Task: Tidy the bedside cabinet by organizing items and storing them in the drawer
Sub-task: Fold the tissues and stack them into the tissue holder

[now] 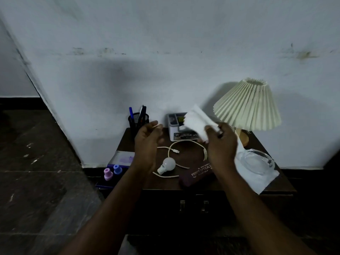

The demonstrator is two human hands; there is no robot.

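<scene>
White tissue [195, 123] gripped in rt hand [221, 139].

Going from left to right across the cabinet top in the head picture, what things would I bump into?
First the pen holder → light bulb → dark glasses case → glass ashtray. The lamp and grey box overlap others, so I skipped them.
</scene>
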